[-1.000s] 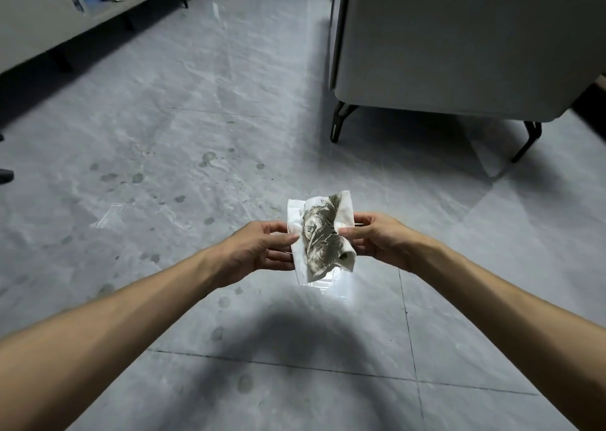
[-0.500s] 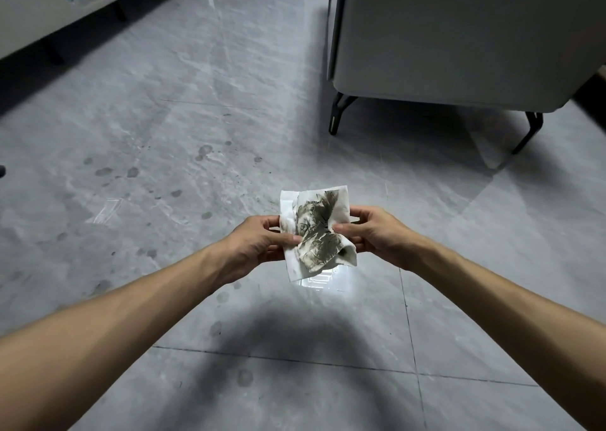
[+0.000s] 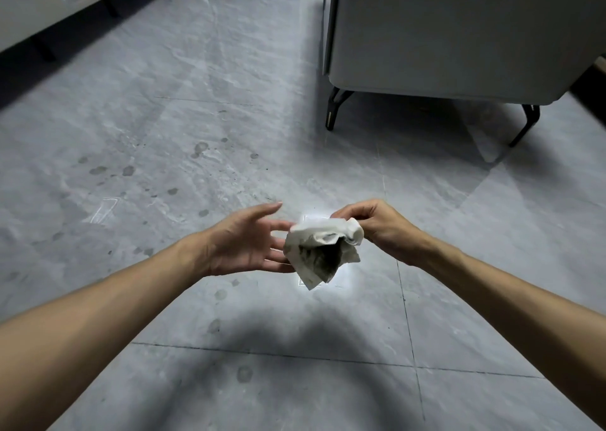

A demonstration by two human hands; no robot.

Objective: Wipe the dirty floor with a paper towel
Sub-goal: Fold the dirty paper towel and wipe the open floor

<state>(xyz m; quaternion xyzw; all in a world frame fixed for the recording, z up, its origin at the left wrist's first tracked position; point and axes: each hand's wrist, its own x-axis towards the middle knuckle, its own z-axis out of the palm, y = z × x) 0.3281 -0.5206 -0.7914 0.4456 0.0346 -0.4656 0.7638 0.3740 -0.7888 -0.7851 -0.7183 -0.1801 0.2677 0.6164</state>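
Observation:
A crumpled white paper towel (image 3: 323, 248) hangs in the air in front of me, its inner folds stained dark with dirt. My right hand (image 3: 377, 229) pinches its upper right edge between thumb and fingers. My left hand (image 3: 246, 243) is spread with straight fingers just left of the towel, its fingertips at or under the towel's left side. The grey marble-pattern floor (image 3: 164, 135) below carries several dark round spots (image 3: 128, 170) and specks to the left and ahead of my hands.
A grey sofa (image 3: 459, 30) on thin black legs (image 3: 334, 109) stands ahead on the right. A low cabinet (image 3: 49, 10) on dark legs runs along the far left. My shadow falls on the tiles below my arms.
My left hand has let go of the towel and spread its fingers. The towel, held flat between both hands before, now hangs bunched from my right hand with the dirty side folded inward.

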